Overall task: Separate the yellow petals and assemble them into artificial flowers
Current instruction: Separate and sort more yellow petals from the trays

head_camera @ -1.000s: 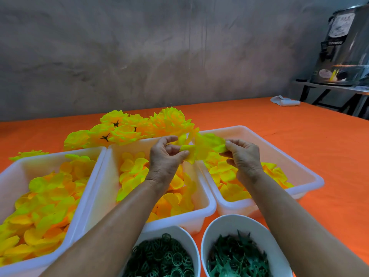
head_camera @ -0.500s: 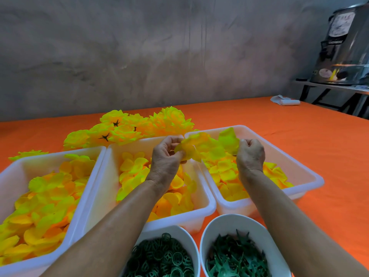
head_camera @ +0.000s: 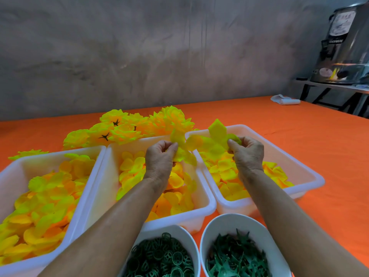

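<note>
- Your hands have drawn apart since a moment ago, stretching the stuck petals in the air above the middle tub and right tub.
- Your left hand pinches one end, fingers closed.
- Your right hand pinches the other; the layers look about to separate.

My left hand and right hand have pulled farther apart above the middle tray, stretching the petals into a wider spread, one now sticking upward.
</note>
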A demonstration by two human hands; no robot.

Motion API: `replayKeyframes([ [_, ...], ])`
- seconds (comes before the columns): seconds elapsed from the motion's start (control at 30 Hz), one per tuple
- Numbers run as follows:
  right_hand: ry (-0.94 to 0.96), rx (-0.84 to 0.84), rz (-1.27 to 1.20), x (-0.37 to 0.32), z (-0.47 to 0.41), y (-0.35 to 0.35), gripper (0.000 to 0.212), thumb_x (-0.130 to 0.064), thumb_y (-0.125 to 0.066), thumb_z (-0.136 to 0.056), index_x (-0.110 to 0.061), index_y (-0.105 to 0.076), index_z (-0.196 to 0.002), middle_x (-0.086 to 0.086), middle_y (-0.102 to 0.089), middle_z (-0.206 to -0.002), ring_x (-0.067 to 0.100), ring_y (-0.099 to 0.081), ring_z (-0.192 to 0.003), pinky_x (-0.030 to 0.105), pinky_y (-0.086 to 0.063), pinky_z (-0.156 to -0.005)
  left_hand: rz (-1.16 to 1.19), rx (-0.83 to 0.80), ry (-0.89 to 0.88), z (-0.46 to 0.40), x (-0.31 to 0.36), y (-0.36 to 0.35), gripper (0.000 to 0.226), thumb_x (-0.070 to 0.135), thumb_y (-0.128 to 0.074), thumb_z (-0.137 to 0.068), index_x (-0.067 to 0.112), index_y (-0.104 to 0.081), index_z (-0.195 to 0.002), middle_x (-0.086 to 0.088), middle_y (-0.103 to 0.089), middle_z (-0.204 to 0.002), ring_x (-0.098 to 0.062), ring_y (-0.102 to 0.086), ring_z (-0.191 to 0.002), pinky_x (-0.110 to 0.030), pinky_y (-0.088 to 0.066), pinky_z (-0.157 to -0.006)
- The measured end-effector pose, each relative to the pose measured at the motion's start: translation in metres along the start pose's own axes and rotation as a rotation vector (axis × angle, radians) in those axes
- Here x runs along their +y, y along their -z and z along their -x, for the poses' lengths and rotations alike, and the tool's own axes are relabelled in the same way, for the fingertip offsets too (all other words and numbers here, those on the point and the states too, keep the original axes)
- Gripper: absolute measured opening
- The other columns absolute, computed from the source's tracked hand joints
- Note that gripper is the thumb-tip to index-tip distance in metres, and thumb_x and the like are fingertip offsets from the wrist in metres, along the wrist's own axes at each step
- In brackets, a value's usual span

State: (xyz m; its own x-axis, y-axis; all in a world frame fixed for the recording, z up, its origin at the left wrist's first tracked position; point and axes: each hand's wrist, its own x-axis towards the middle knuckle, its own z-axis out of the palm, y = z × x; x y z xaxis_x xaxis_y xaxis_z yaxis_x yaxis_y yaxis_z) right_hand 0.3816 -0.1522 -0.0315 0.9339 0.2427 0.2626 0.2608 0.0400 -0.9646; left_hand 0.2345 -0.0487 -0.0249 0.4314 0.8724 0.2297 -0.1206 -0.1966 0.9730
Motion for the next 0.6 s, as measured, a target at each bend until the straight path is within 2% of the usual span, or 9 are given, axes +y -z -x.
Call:
replayKeyframes([
  [0.07, -0.043, 0.14, 0.097, 0.002, -0.007, 0.002, 0.007, -0.01, -0.062, -0.082, -0.005, -0.066, -0.079, 0.014, -0.066, -0.075, 0.035, -0.063, -0.077, 0.046, -0.052, -0.074, -0.022, 0.067, -0.013, -0.003, -0.001, 0.001, 0.012, 0.014, -0.058, -0.092, 0.009, -0.064, -0.083, -0.006, -0.061, -0.078, -0.016, -0.052, -0.069, -0.028, -0.046, -0.058],
  [0.17, -0.132, 0.275, 0.208, 0.002, -0.014, 0.008, 0.021, -0.015, -0.055, -0.084, 0.0, -0.067, -0.093, 0.025, -0.068, -0.096, 0.04, -0.063, -0.094, 0.049, -0.048, -0.085, -0.023, 0.156, 0.012, -0.007, -0.001, 0.004, 0.019, 0.014, -0.056, -0.094, 0.012, -0.06, -0.076, -0.008, -0.056, -0.077, -0.021, -0.046, -0.073, -0.034, -0.043, -0.063],
  [0.23, -0.112, 0.238, 0.257, 0.002, -0.013, 0.008, 0.022, -0.015, -0.056, -0.085, 0.002, -0.067, -0.094, 0.027, -0.067, -0.097, 0.04, -0.062, -0.094, 0.048, -0.048, -0.084, 0.008, 0.145, 0.028, -0.006, 0.0, 0.004, 0.023, 0.014, -0.056, -0.093, 0.017, -0.059, -0.07, -0.008, -0.057, -0.077, -0.021, -0.048, -0.072, -0.034, -0.043, -0.063],
  [0.33, -0.018, 0.174, 0.339, -0.003, -0.004, 0.005, 0.018, -0.012, -0.056, -0.083, 0.003, -0.065, -0.086, 0.028, -0.065, -0.092, 0.041, -0.06, -0.09, 0.041, -0.045, -0.078, 0.094, 0.082, 0.046, -0.001, 0.004, 0.002, 0.018, 0.015, -0.06, -0.091, 0.024, -0.062, -0.076, 0.005, -0.064, -0.074, -0.011, -0.057, -0.071, -0.027, -0.048, -0.06],
  [0.43, -0.023, 0.096, 0.448, -0.006, 0.002, 0.007, 0.014, -0.01, -0.057, -0.08, -0.006, -0.068, -0.086, 0.024, -0.066, -0.094, 0.039, -0.059, -0.096, 0.035, -0.043, -0.078, 0.181, 0.037, 0.072, 0.0, 0.006, 0.001, 0.014, 0.014, -0.063, -0.089, 0.024, -0.064, -0.079, 0.015, -0.067, -0.063, 0.002, -0.062, -0.06, -0.017, -0.049, -0.052],
  [0.47, -0.045, 0.052, 0.499, -0.006, 0.003, 0.008, 0.018, -0.009, -0.058, -0.078, -0.009, -0.069, -0.092, 0.021, -0.067, -0.099, 0.037, -0.059, -0.1, 0.034, -0.044, -0.082, 0.194, 0.027, 0.083, 0.0, 0.007, 0.002, 0.013, 0.014, -0.064, -0.088, 0.024, -0.064, -0.079, 0.016, -0.067, -0.06, 0.004, -0.061, -0.057, -0.015, -0.048, -0.05],
  [0.53, -0.077, -0.008, 0.595, -0.004, 0.005, 0.009, 0.037, -0.009, -0.06, -0.076, -0.014, -0.063, -0.112, 0.018, -0.062, -0.114, 0.034, -0.053, -0.112, 0.033, -0.041, -0.093, 0.193, 0.008, 0.115, 0.0, 0.007, 0.001, 0.011, 0.014, -0.063, -0.088, 0.023, -0.065, -0.081, 0.012, -0.067, -0.068, -0.002, -0.061, -0.064, -0.021, -0.047, -0.056],
  [0.6, 0.003, 0.003, 0.653, -0.005, 0.008, 0.008, 0.051, -0.011, -0.064, -0.073, -0.016, -0.056, -0.123, 0.017, -0.054, -0.122, 0.035, -0.046, -0.118, 0.034, -0.034, -0.099, 0.191, -0.019, 0.124, 0.0, 0.006, 0.001, 0.011, 0.011, -0.062, -0.089, 0.021, -0.065, -0.084, 0.005, -0.066, -0.078, -0.008, -0.06, -0.069, -0.024, -0.046, -0.058],
])
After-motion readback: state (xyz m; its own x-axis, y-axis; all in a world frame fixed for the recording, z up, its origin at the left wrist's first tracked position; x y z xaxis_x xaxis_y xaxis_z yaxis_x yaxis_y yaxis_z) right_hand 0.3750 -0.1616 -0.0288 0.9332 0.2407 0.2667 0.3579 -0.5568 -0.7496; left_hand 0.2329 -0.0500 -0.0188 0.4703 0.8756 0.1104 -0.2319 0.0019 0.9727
